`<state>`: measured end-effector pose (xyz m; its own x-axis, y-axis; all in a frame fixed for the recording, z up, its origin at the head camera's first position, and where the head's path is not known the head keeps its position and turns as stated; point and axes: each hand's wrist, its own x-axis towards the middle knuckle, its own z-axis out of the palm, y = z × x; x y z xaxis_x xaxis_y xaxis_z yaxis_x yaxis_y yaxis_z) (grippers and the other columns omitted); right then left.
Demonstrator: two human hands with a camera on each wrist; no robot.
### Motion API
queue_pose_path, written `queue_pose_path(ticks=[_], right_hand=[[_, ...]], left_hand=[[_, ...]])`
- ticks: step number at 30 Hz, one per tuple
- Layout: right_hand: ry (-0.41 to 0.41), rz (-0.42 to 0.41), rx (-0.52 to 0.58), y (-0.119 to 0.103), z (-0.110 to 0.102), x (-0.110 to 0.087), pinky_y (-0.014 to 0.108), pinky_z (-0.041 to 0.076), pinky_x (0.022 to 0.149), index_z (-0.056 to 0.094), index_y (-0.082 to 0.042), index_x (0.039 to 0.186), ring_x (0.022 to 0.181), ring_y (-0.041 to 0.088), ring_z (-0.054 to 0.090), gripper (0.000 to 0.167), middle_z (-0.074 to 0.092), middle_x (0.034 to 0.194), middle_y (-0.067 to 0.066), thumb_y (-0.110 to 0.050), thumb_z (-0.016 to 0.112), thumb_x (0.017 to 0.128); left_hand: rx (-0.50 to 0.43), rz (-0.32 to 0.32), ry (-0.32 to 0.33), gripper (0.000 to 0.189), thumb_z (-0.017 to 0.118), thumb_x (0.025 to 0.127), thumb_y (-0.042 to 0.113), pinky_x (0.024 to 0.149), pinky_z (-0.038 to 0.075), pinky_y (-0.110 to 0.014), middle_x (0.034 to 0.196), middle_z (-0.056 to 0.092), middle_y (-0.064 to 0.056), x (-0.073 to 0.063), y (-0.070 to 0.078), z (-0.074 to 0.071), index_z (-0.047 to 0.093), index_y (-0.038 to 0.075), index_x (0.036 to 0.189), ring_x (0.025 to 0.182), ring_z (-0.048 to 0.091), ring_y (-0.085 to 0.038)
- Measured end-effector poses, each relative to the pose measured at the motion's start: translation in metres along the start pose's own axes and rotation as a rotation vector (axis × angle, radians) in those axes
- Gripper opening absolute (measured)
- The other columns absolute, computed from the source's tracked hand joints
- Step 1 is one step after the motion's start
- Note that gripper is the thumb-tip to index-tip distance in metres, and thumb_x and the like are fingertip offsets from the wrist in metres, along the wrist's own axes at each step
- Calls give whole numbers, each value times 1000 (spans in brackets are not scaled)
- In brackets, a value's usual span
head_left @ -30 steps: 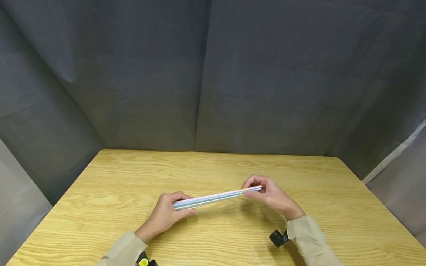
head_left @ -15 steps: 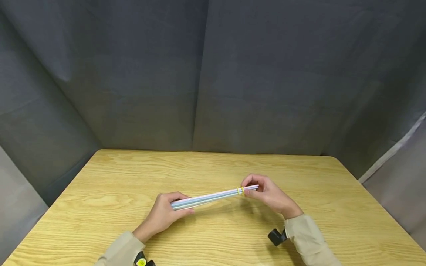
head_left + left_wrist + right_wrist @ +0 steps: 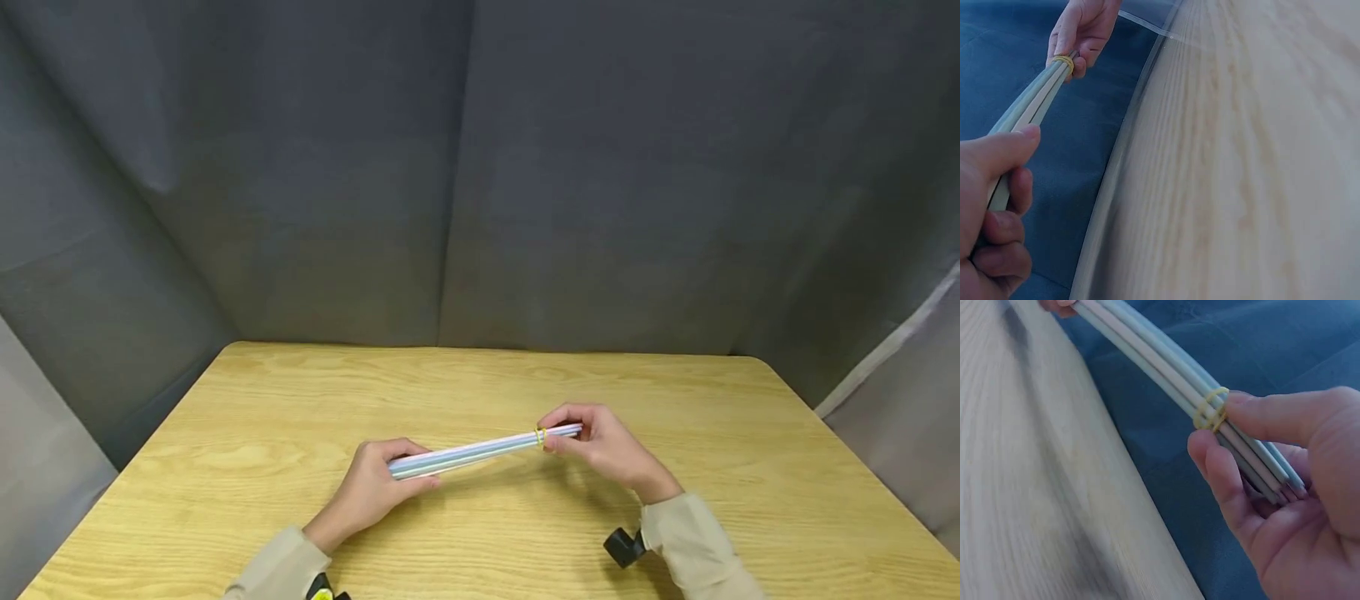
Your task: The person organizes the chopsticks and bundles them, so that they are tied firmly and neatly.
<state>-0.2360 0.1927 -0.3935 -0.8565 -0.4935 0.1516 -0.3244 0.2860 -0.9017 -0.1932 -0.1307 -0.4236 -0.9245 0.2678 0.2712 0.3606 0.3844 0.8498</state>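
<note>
A bundle of long, slim pastel chopsticks (image 3: pixel 480 451) in pink, blue and pale green is held above the table, its right end slightly higher in the head view. My left hand (image 3: pixel 367 487) grips the thicker left end between thumb and fingers. A yellow rubber band (image 3: pixel 540 436) loops around the bundle near its narrower right end. There my right hand (image 3: pixel 607 450) pinches the chopsticks, thumb and fingertips touching the band. In the right wrist view, the thumb (image 3: pixel 1272 412) presses beside the band (image 3: pixel 1211 412), and the chopstick tips (image 3: pixel 1285 492) point into the palm.
Beneath both hands lies a wood-grain table (image 3: pixel 480 542). A dark grey curtain (image 3: pixel 600 183) hangs behind its far edge and along the sides. A small black camera (image 3: pixel 624 547) sits at the right wrist.
The band's loops, spread a little apart earlier, now sit close together. My right fingertips have shifted slightly left along the bundle to the band. The left hand keeps its grip.
</note>
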Motion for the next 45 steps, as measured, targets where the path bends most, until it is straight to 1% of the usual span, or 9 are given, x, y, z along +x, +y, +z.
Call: queue_pose_path(ticks=[2,8,14,17,21,26,34,41,45], right_hand=[[-1,-2,-17,-1,3,0,27,53,68,67,5,106,76,9,62,26,67,93,15,-13,71,87],[8,-75,-94,-6,7,3,24,54,66,72,1,101,75,5,65,23,73,93,15,-12,76,83],[-27,-154,-181,-12,3,2,25,54,74,67,-1,111,87,9,66,29,70,104,15,-11,74,84],[-30,-146,-212,-14,-1,-1,26,53,73,63,-5,108,85,10,63,23,67,100,11,-12,71,87],[-37,-114,-238,-14,-5,-3,25,49,65,63,-9,98,76,7,58,12,64,90,2,-16,68,91],[-52,-152,-303,-14,-5,-2,23,47,60,68,-14,96,70,4,56,6,68,85,-3,-18,69,90],[-43,-243,-378,-19,0,-1,23,47,62,71,-11,95,68,1,55,9,71,85,-3,-16,72,87],[-58,-231,-390,-21,1,-1,24,53,68,71,-10,98,74,1,61,12,72,90,-2,-17,71,88],[-81,-217,-390,-20,2,-2,24,54,68,72,-9,99,75,6,64,13,72,92,0,-14,71,88]], left_hand=[[-3,1,-5,21,83,75,16,61,52,-24,91,73,-4,-1,1,0,74,13,93,71,62,-8],[-2,13,-14,22,84,74,18,60,52,-24,90,73,-3,-2,4,-1,74,13,93,71,62,-7],[-11,8,-5,23,85,73,17,59,51,-24,90,73,-4,-1,3,-4,75,14,93,70,61,-8],[-20,-2,-3,23,85,73,16,59,52,-24,91,73,-5,-1,2,-5,75,13,93,70,62,-8],[-39,-12,-6,23,84,73,15,61,52,-25,92,73,-7,-1,4,-5,75,12,94,73,63,-9],[-53,-19,-27,24,84,74,16,62,53,-25,94,73,-8,-2,6,-4,74,10,95,74,64,-10],[-37,-27,-27,23,83,75,16,61,52,-25,93,73,-6,-3,5,-4,74,11,95,71,63,-10],[-38,-24,-22,23,84,74,15,61,52,-25,92,73,-6,-3,7,-4,75,11,94,71,62,-9],[-35,-25,-24,23,84,73,15,62,52,-25,92,73,-5,-2,7,-3,75,11,94,72,62,-9]])
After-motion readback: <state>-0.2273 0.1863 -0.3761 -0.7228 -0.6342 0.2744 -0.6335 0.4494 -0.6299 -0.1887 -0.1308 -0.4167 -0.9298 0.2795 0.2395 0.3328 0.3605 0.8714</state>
